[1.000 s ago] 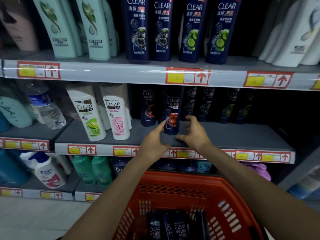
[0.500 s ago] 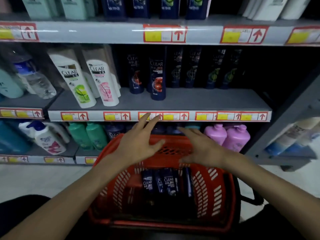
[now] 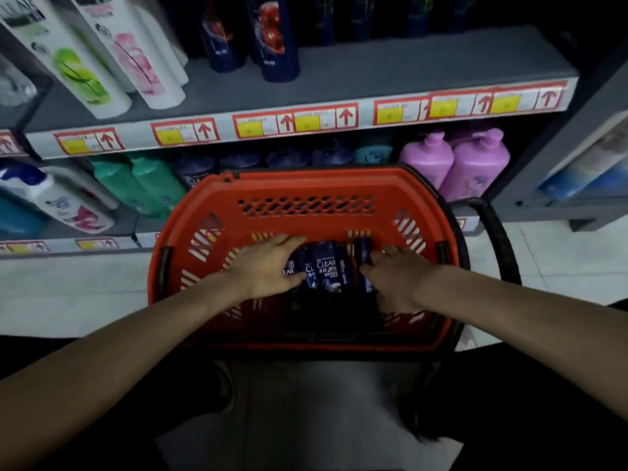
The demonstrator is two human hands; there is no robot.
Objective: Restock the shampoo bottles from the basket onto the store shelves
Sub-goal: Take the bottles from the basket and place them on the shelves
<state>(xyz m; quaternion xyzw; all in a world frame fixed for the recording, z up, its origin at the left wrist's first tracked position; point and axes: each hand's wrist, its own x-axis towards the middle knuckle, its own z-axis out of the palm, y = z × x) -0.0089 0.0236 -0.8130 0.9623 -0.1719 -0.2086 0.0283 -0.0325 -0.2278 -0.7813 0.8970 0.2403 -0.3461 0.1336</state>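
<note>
Red basket [image 3: 306,185], near centre, standing on the pale floor [image 3: 68,290] in front of the shelves; black handle [image 3: 499,239] folded down at its right. Contents: dark blue shampoo bottles [image 3: 327,266], CLEAR labels, lying side by side on the basket bottom. Left hand [image 3: 268,268]: fingers almost straight, laid across the leftmost bottles. Right hand [image 3: 397,278]: fingertips bent against a narrow dark bottle [image 3: 361,254] at the right of the row; whether they grip it cannot be told. Middle shelf [image 3: 373,76], far: two dark blue bottles with red artwork [image 3: 277,42] upright at centre, two tall white bottles [image 3: 112,59] leaning at left, and red-and-yellow price tags [image 3: 295,121] along its front edge. Lower shelf, behind the basket: green bottles [image 3: 142,185] at left, two purple bottles [image 3: 455,161] at right.
</note>
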